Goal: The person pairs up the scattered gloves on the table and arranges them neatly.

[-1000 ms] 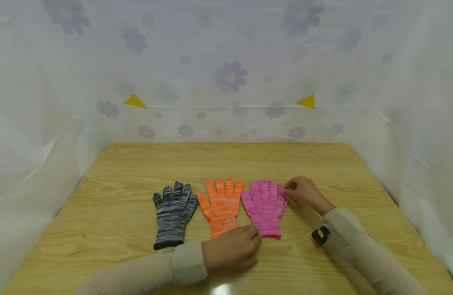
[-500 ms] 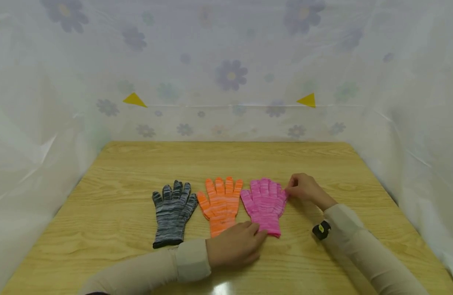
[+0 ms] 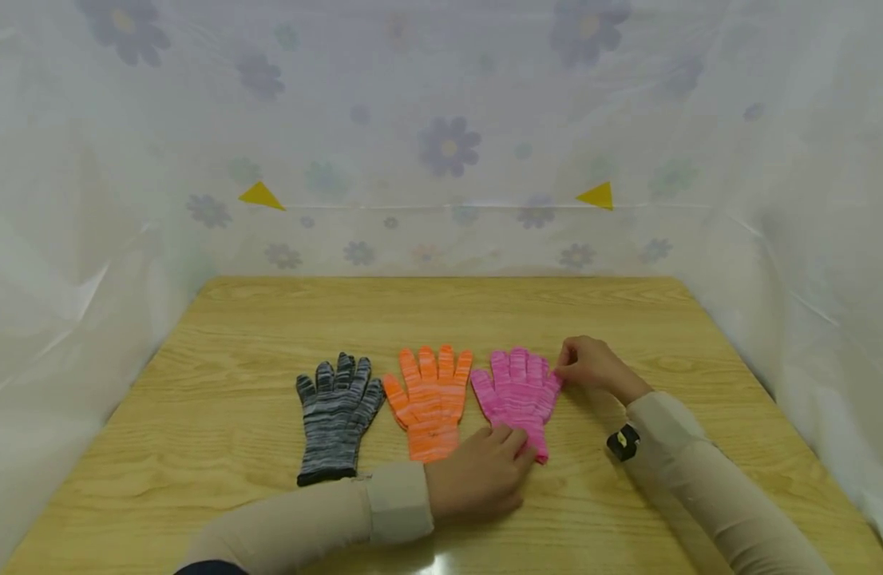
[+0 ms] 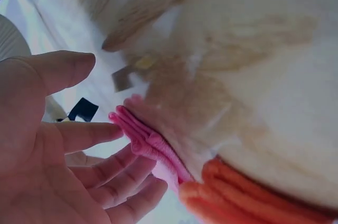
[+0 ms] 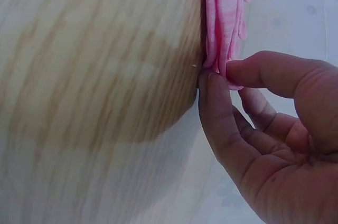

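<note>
A pair of pink knit gloves (image 3: 516, 391), one lying on the other, rests palm-down with fingers pointing to the far side. My right hand (image 3: 592, 366) pinches the finger edge at their right side; the right wrist view shows the pink fabric (image 5: 224, 28) between thumb and forefinger. My left hand (image 3: 485, 471) lies over the lower cuff, hiding part of it. In the left wrist view its fingers (image 4: 90, 134) are loosely extended against the pink cuff, thumb apart. Just left is an orange glove (image 3: 433, 395), its lower edge partly behind my left hand.
A grey-black glove (image 3: 337, 415) with a dark cuff lies at the left of the row. All rest on a wood-grain table (image 3: 219, 375). Flower-printed white sheeting (image 3: 449, 88) encloses the back and sides, with two yellow triangles (image 3: 262, 196) on it.
My left hand has slid right, from beside the orange cuff onto the pink cuff. My right thumb and forefinger have closed on the pink edge. The grey and orange gloves stay put.
</note>
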Action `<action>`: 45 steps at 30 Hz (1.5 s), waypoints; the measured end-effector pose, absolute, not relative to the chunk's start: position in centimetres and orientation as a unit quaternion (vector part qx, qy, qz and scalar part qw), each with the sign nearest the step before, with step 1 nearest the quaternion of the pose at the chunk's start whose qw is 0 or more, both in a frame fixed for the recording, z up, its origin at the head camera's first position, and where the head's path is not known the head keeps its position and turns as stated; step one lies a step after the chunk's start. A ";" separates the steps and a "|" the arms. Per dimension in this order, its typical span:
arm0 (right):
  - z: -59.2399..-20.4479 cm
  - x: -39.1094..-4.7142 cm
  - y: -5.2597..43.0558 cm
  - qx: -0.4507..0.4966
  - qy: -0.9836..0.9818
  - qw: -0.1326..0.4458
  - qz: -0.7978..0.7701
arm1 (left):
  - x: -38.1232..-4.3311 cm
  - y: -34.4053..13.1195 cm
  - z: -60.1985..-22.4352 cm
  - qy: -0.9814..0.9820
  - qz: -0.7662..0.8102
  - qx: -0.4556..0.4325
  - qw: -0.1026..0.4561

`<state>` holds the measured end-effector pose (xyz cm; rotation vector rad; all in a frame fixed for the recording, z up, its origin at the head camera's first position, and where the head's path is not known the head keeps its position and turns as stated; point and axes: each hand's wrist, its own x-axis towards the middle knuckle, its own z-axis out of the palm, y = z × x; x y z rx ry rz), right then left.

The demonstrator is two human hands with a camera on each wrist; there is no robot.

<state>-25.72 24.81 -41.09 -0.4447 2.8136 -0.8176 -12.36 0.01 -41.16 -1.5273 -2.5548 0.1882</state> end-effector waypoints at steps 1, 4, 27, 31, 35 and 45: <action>-41.1 -25.7 24.8 -0.154 0.945 0.089 -0.273 | -12.4 0.1 -41.2 -0.852 0.062 -0.513 0.080; -41.0 -25.8 24.8 -0.154 0.946 0.090 -0.272 | -12.4 0.2 -41.4 -0.850 0.058 -0.518 0.079; -41.8 -27.0 25.7 -0.198 0.934 0.144 -0.260 | -12.2 0.1 -41.6 -0.847 0.036 -0.529 0.039; -41.4 -26.9 25.9 -0.201 0.915 0.181 -0.300 | -12.2 0.1 -41.6 -0.847 0.034 -0.529 0.037; -40.8 -26.9 26.0 -0.162 0.887 0.231 -0.364 | -12.2 0.1 -41.5 -0.849 0.039 -0.526 0.029; -41.8 -27.0 26.5 -0.148 0.926 0.148 -0.314 | -12.1 -0.1 -41.6 -0.849 0.031 -0.527 0.027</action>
